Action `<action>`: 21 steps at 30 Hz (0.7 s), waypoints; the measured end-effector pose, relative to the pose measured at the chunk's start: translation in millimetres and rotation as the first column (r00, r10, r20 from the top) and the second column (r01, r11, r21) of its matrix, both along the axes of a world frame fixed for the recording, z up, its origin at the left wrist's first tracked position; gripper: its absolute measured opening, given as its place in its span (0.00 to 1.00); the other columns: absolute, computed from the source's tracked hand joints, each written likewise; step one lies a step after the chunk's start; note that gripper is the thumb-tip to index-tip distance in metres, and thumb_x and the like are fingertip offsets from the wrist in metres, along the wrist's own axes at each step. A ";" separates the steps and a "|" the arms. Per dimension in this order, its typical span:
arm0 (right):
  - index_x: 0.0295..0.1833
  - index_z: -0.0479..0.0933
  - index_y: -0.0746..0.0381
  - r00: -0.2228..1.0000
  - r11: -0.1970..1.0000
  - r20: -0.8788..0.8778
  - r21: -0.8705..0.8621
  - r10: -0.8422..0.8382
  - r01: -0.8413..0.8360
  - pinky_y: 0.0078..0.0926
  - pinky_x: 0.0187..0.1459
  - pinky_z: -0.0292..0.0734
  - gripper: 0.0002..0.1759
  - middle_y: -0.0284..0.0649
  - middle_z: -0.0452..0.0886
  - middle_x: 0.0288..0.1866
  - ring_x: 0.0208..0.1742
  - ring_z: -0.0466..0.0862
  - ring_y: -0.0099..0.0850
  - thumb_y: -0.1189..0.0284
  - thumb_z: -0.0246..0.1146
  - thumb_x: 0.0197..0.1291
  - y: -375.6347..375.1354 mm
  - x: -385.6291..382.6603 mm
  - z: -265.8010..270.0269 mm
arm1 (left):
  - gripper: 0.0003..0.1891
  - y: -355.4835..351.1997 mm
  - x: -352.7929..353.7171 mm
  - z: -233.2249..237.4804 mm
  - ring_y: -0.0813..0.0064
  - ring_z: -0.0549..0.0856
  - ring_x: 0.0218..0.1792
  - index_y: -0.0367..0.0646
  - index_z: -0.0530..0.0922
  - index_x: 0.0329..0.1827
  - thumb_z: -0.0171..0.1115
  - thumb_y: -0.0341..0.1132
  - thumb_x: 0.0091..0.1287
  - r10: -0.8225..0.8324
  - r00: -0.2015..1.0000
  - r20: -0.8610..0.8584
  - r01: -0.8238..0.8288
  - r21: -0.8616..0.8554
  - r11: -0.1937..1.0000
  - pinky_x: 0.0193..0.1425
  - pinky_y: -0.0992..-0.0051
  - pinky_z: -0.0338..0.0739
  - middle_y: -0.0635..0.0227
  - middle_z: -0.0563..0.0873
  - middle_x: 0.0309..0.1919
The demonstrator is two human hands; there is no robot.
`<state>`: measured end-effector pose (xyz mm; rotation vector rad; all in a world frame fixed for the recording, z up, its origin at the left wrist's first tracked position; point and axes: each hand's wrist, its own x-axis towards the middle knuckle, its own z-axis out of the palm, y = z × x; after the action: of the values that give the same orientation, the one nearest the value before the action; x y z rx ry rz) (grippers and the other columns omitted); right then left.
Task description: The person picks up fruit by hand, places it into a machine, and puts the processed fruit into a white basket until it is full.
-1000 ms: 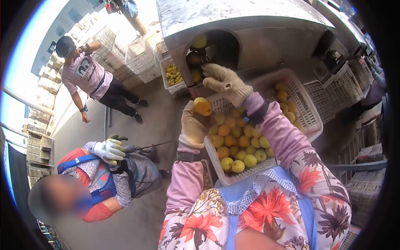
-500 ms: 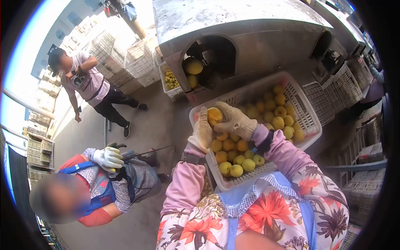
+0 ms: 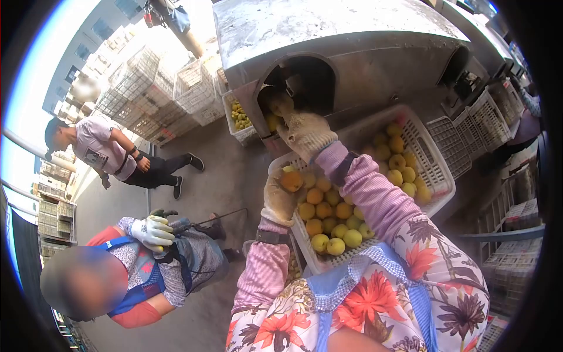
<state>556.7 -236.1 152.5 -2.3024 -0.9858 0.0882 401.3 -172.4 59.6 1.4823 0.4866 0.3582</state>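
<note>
My left hand, in a worn pale glove, is closed around a round orange-yellow fruit at the left rim of a white plastic crate. Many similar yellow and orange fruits lie in the crate in front of me. My gloved right hand reaches past the crate's far rim to the arched opening of a metal machine. Its fingertips are at a yellow fruit in the opening. Blur and shadow hide whether they grip it.
The metal housing stands beyond the crate. A smaller crate of fruit sits left of it. Stacked white crates fill the back. A co-worker with gloved hands is close on my left; another person stands farther off.
Both hands were together at the orange-yellow fruit above the crate. My right hand has left it and moved forward to the machine opening; my left keeps the fruit. The far person has turned.
</note>
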 end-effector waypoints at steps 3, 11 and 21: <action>0.55 0.78 0.57 0.992 1.000 0.121 -0.018 -0.022 0.024 0.46 0.43 0.82 0.18 0.47 0.86 0.36 0.42 0.87 0.49 0.59 0.61 0.66 16.6 17.8 -32.7 | 0.33 -9.6 -10.6 -15.9 0.73 0.84 0.52 0.36 0.70 0.59 0.80 0.22 0.52 0.070 0.997 0.012 -0.071 0.152 0.986 0.58 0.72 0.81 0.62 0.83 0.54; 0.59 0.78 0.58 0.942 0.981 0.282 0.117 -0.182 0.154 0.44 0.56 0.77 0.30 0.48 0.85 0.48 0.51 0.84 0.47 0.51 0.71 0.56 -15.7 6.7 -29.5 | 0.31 -13.6 -18.7 -4.5 0.71 0.85 0.48 0.35 0.70 0.58 0.81 0.26 0.54 0.198 0.980 0.012 -0.168 -0.479 0.862 0.56 0.71 0.82 0.60 0.84 0.50; 0.58 0.75 0.64 0.715 0.854 -0.622 0.515 0.319 0.067 0.34 0.59 0.75 0.29 0.45 0.82 0.48 0.51 0.81 0.35 0.49 0.61 0.70 -64.5 -42.1 -14.1 | 0.23 -11.4 -4.3 36.1 0.68 0.87 0.53 0.46 0.72 0.70 0.63 0.41 0.75 0.014 0.986 0.166 0.072 -0.501 0.862 0.54 0.67 0.87 0.65 0.84 0.57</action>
<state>514.6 -300.5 138.4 -1.4946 -0.6537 0.6336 397.0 -183.8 95.7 0.9358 0.3863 0.2965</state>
